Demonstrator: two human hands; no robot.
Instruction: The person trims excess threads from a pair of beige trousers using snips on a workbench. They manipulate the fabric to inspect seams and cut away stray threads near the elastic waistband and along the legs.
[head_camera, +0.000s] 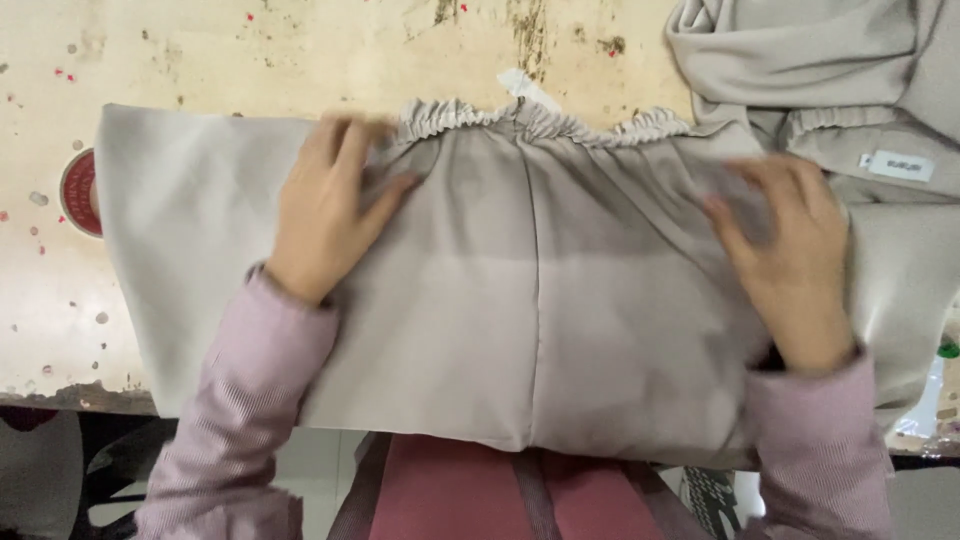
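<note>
A beige garment (540, 310) with a gathered elastic waistband (540, 122) lies flat across the table, its waistband away from me and its lower edge hanging over the near table edge. My left hand (325, 205) rests palm down on the fabric just below the waistband at the left, fingers spread. My right hand (790, 255) presses flat on the garment's right side, fingers apart. Both wrists wear pink ribbed sleeves. Neither hand grips anything.
A pile of similar beige garments (820, 70) with a white tag (900, 165) sits at the back right. The worn cream tabletop (250, 60) is stained and speckled. A round red disc (80, 192) peeks out at the left.
</note>
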